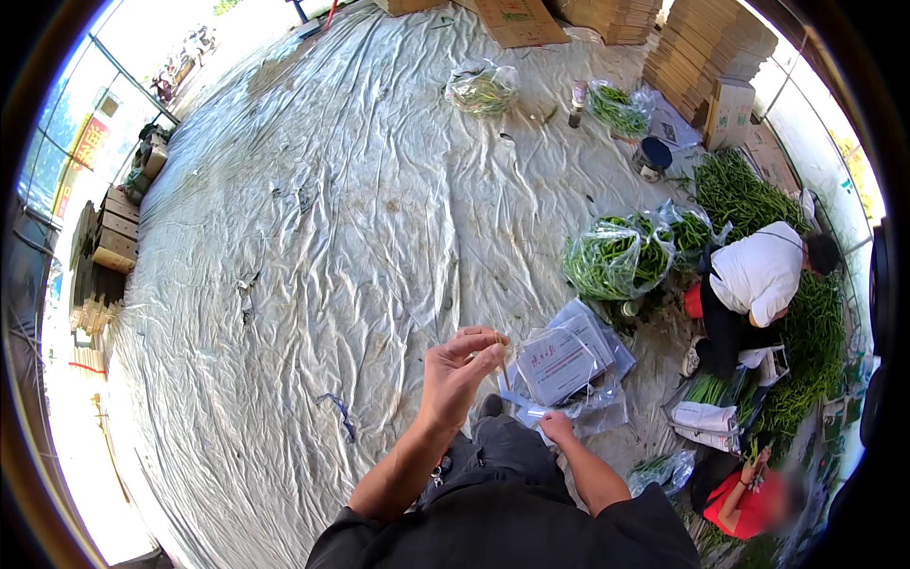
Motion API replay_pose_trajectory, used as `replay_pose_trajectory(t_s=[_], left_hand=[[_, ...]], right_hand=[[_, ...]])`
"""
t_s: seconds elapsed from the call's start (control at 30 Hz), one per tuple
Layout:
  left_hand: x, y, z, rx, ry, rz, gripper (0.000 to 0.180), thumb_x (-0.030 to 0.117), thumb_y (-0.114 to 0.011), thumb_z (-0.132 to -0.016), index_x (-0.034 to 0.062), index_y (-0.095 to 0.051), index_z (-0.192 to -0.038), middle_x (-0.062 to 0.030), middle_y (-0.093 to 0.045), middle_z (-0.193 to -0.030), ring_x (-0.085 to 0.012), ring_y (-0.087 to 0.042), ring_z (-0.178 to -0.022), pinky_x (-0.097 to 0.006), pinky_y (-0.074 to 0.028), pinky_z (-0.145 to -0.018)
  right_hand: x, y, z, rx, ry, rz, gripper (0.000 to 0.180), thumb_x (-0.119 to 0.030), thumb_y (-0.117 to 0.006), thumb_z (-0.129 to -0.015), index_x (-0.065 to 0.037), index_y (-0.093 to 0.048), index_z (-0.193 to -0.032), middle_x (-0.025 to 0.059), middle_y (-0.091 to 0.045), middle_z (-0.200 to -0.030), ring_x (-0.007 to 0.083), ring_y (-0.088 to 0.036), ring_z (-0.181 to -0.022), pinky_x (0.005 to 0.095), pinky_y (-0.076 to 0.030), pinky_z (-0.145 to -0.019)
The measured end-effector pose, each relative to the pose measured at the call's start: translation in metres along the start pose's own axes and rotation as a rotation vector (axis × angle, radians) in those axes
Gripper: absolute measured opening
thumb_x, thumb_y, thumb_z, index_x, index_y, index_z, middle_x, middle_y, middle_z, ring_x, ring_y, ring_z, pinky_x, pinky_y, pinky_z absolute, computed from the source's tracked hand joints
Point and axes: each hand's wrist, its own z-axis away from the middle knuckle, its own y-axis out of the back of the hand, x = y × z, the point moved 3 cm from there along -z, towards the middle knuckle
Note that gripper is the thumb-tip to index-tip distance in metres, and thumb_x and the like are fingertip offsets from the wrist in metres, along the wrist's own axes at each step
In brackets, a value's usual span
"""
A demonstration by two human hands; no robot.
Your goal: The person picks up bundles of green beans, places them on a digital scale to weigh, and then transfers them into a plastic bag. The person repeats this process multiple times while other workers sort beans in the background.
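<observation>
A: How much open room is there?

B: Plenty. The plastic sheet spreads bare ahead and to the left; cardboard boxes line the far edge, and green bean bags crowd the right.

A: And the hands?

B: The left hand is raised, fingertips pinched together on a small tan band. The right hand sits low, touching a stack of clear printed bags just beside the knees; I cannot tell if it grips them.
</observation>
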Motion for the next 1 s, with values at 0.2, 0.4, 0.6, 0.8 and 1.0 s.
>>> replay_pose_trajectory(t_s=[0.2,0.4,0.6,0.8,1.0], left_hand=[[-0.005,0.016,-0.123,0.027,0.274,0.195,0.02,0.018,-0.068,-0.09,0.0032,-0.071,-0.104,-0.0035,-0.067,-0.1,-0.0116,-0.061,-0.09,-0.029,-0.048,-0.079],[-0.033,0.028,-0.288,-0.193,0.506,0.392,0.023,0.021,-0.065,-0.091,0.0042,-0.066,-0.106,-0.007,-0.066,-0.096,-0.0173,-0.064,-0.087,-0.035,-0.053,-0.076],[-0.056,0.053,-0.464,-0.007,0.559,0.097,0.019,0.014,-0.07,-0.089,0.0007,-0.069,-0.102,-0.0021,-0.064,-0.075,-0.0121,-0.062,-0.069,-0.027,-0.051,-0.065],[-0.041,-0.004,-0.607,-0.106,0.54,-0.191,0.021,0.012,-0.075,-0.085,0.0005,-0.07,-0.101,-0.0008,-0.065,-0.076,-0.0095,-0.06,-0.067,-0.024,-0.049,-0.062],[-0.066,-0.12,-0.73,-0.24,0.581,-0.188,0.013,0.01,-0.076,-0.084,0.0028,-0.069,-0.092,0.0,-0.065,-0.076,-0.0091,-0.058,-0.065,-0.025,-0.046,-0.06]], right_hand=[[-0.101,0.049,-0.101,0.105,0.032,-0.276,0.029,-0.032,-0.063,-0.081,-0.006,-0.075,-0.087,0.0091,-0.07,-0.068,0.0201,-0.069,-0.063,0.0341,-0.053,-0.064],[-0.12,0.071,-0.178,-0.015,-0.275,-0.247,0.03,-0.036,-0.064,-0.075,-0.012,-0.077,-0.086,0.0112,-0.073,-0.08,0.0266,-0.071,-0.079,0.0375,-0.054,-0.075],[-0.138,0.125,-0.233,0.152,-0.353,-0.212,0.034,-0.039,-0.064,-0.078,-0.012,-0.076,-0.094,0.0143,-0.073,-0.091,0.0327,-0.07,-0.087,0.0394,-0.055,-0.08],[-0.202,0.237,-0.283,0.505,-0.468,-0.459,0.031,-0.036,-0.063,-0.083,-0.008,-0.075,-0.092,0.0146,-0.073,-0.088,0.0317,-0.07,-0.085,0.0403,-0.054,-0.075],[-0.173,0.268,-0.372,0.369,-0.595,-0.44,0.04,-0.042,-0.061,-0.079,-0.008,-0.075,-0.094,0.015,-0.073,-0.088,0.0323,-0.071,-0.086,0.0417,-0.054,-0.079]])
